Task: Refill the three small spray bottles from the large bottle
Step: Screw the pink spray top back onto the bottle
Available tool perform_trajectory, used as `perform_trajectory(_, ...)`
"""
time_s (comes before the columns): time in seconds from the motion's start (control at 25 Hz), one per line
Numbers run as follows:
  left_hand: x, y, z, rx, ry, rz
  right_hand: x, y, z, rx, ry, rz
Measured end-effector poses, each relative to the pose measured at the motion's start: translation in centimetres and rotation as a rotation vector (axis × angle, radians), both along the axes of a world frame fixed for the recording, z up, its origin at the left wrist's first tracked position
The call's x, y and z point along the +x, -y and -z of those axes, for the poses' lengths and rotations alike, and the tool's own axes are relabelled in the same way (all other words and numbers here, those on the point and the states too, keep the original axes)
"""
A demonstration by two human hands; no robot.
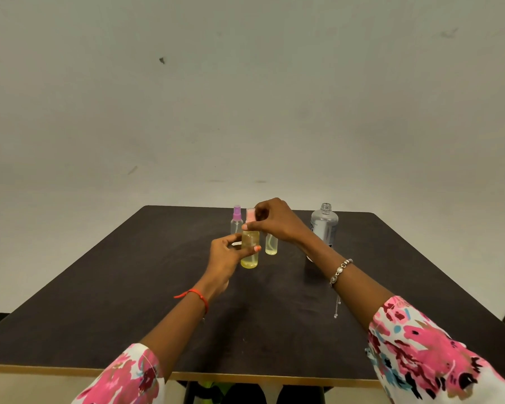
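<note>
Table: dark tabletop (129,301) bearing bottles
Left hand (226,258): fingers gripping yellow-filled spray bottle (250,252) (upright)
Right hand (274,221): fingertips pinching its pink cap (250,214)

The right hand (274,221) covers the top of the third small spray bottle (271,244) at centre frame, so its cap cannot be seen. The right forearm hides the lower part of the large bottle (324,223); its label print is too small to read. The left hand (231,255) masks part of the held bottle (250,249) and a pale object behind it. Both floral sleeves (438,357) are cut off at the bottom edge.
</note>
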State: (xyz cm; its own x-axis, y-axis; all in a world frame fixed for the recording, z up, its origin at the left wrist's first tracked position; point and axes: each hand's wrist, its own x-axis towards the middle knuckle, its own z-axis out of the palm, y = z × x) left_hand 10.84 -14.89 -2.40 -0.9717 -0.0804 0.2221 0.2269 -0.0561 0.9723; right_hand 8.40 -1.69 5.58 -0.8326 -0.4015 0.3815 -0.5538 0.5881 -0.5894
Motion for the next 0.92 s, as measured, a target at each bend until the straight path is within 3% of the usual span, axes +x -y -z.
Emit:
perform_trajectory(0.28, 0.0, 0.0, 0.1, -0.001, 0.002, 0.001, -0.1, 0.5, 1.0, -0.072, 0.012, 0.114)
perform_trajectory(0.56, 0.1, 0.3, 0.0, 0.011, 0.002, 0.004, -0.5, -0.4, -0.3, -0.071, 0.141, -0.13)
perform_trajectory(0.92, 0.1, 0.3, 0.0, 0.027, 0.013, 0.008, -0.6, -0.1, 0.8, -0.062, 0.12, -0.077)
